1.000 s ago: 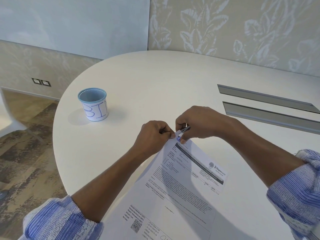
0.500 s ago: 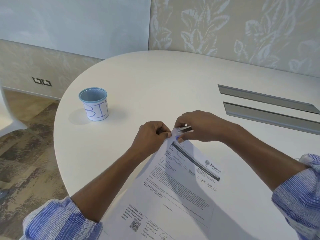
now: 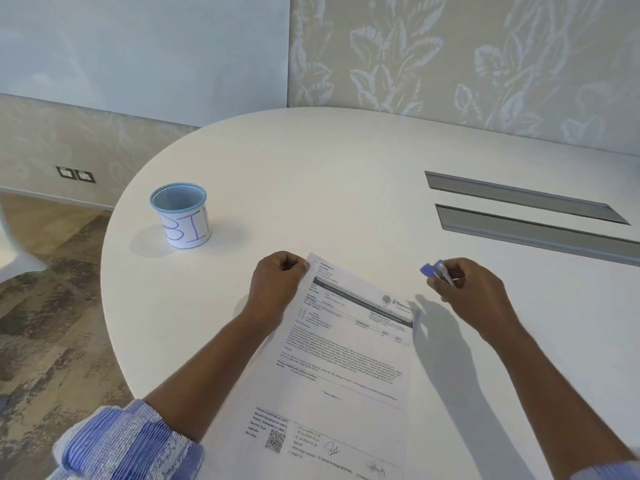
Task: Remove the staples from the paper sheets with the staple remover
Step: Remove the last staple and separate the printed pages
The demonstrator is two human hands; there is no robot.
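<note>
Printed paper sheets (image 3: 343,355) lie flat on the white table (image 3: 311,174), slanting from the near edge toward the middle. My left hand (image 3: 277,284) is closed on the sheets' top left corner, pinching it against the table. My right hand (image 3: 465,292) is off to the right of the sheets, clear of them, and grips a small staple remover (image 3: 437,270) with a blue tip and a metal body. No staple can be made out at this size.
A blue-rimmed cup labelled BIN (image 3: 181,216) stands at the left of the table. Two grey cable-slot covers (image 3: 526,216) run across the right side. The table's rounded edge drops to the floor (image 3: 45,306) on the left.
My right hand has pulled away to the right from the sheets' top corner with the staple remover. The sheets have dropped flat onto the table. My left hand stays on the corner.
</note>
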